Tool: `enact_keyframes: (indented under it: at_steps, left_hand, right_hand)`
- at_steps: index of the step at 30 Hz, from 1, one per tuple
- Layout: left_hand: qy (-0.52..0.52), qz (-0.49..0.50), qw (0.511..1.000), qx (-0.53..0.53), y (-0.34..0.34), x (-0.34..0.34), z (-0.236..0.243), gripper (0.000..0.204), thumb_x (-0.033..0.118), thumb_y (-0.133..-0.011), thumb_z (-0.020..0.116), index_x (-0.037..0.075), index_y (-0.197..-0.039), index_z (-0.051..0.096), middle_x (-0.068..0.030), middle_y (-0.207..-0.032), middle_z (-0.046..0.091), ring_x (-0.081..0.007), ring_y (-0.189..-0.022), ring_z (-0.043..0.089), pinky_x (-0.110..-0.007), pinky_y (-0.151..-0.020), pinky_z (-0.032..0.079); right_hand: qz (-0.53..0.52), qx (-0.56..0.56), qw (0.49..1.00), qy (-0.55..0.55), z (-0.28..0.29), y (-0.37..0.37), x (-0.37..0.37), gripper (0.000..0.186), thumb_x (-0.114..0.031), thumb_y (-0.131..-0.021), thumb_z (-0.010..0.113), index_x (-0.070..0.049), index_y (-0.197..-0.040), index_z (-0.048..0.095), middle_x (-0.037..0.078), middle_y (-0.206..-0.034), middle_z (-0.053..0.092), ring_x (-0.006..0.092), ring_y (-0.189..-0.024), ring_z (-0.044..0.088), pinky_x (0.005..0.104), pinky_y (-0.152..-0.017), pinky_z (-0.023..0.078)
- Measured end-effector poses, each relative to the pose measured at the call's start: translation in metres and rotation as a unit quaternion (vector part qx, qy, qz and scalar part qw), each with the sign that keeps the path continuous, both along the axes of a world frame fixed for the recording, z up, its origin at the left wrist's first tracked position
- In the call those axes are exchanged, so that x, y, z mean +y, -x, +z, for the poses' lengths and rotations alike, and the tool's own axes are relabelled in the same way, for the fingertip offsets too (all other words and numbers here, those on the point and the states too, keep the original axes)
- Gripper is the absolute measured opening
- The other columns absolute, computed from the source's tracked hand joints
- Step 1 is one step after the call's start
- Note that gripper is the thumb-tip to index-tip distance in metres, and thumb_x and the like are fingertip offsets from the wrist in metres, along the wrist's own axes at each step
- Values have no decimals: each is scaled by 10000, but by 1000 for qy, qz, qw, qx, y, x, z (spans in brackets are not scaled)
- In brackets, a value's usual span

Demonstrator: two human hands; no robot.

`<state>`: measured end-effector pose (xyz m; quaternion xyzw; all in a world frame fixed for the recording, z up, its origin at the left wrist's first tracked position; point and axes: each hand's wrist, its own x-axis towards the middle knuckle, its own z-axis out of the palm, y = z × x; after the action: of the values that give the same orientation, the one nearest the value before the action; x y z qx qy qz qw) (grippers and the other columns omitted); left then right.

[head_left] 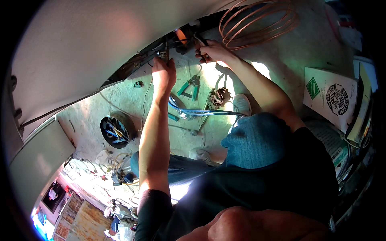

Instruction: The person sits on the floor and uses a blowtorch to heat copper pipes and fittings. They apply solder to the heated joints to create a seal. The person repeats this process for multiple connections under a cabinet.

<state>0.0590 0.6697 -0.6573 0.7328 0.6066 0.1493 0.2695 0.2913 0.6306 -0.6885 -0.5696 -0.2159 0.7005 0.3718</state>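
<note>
The left hand [163, 74] is closed around a thin metal pipe [166, 49] at the underside of the big white appliance [88, 44]. The right hand [213, 50] pinches a small dark tool [200, 40] just beside it. Green-handled pliers [189, 87] lie on the concrete floor [281, 56] below, near a coil of copper tubing [257, 22].

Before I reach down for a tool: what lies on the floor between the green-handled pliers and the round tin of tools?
In the head view, the left forearm crosses between the green-handled pliers and the round tin; otherwise bare concrete floor with a thin wire.
</note>
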Motion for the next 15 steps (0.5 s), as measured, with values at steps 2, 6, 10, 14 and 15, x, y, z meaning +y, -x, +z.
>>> enact_keyframes:
  at_steps: [2,6,10,14,15]
  left_hand:
    - [7,3,1000,-1,0,0,1,391,242,-924,663,-70,-1043,460,-360,-898,656,-554,-846,636,-588,-721,516]
    - [2,3,1000,-10,2,0,-3,391,244,-926,660,-68,-1050,458,-362,-907,655,-554,-852,635,-588,-724,516]
    - [-18,-2,1000,-5,3,-1,-7,395,242,-924,658,-69,-1056,454,-358,-904,656,-553,-850,636,-588,-722,520]
    - [-18,-9,1000,-10,1,-1,-7,394,237,-922,660,-71,-1052,452,-356,-898,655,-552,-843,637,-587,-721,522]
    - [-13,-6,1000,-5,3,-1,-5,394,238,-923,660,-70,-1053,452,-356,-898,656,-551,-843,638,-587,-722,522]
  right_hand:
    - [3,-3,1000,1,0,0,1,337,-49,-891,549,-10,-1223,589,103,-1142,650,195,-1059,679,353,-830,614]
    - [3,-10,1000,-3,6,2,0,347,-45,-890,548,-13,-1234,584,105,-1143,652,199,-1055,681,354,-828,614]
    - [-1,5,1000,-8,-3,2,1,374,-34,-888,542,-4,-1260,565,113,-1141,645,214,-1060,679,364,-814,616]
    - [-11,6,1000,-3,-5,0,1,343,-21,-847,550,-14,-1188,576,95,-1130,617,208,-1033,677,354,-773,614]
    - [-10,9,1000,-5,-5,2,2,343,-21,-847,550,-13,-1188,575,95,-1126,618,210,-1028,676,355,-771,613]
